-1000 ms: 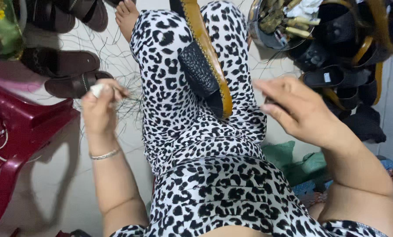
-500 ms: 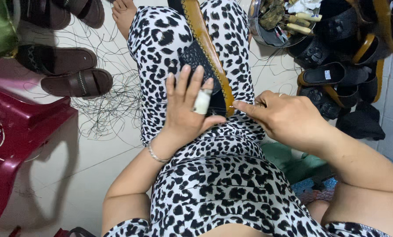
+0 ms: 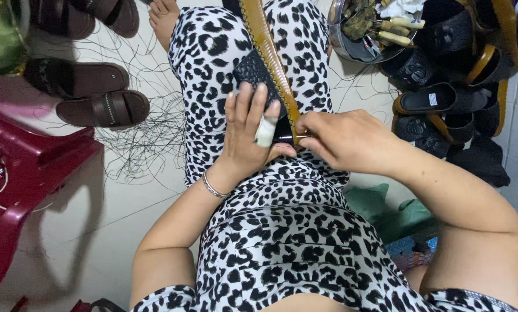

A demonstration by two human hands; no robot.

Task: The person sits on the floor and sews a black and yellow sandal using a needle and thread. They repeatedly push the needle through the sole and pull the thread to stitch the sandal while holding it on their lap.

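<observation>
On my lap, left hand presses flat, fingers spread, on the sandal; right hand at 3 o'clock pinches the needle. Best keep stitches tight along the sole edge.

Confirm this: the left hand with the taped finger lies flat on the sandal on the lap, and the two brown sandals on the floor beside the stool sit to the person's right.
Not quite. The head view shows the two brown sandals to the person's left. The rest holds: the left hand lies flat on the sandal.

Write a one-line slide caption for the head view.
Left hand steadies a black sandal on the lap while right hand works at its tan edge.
</observation>
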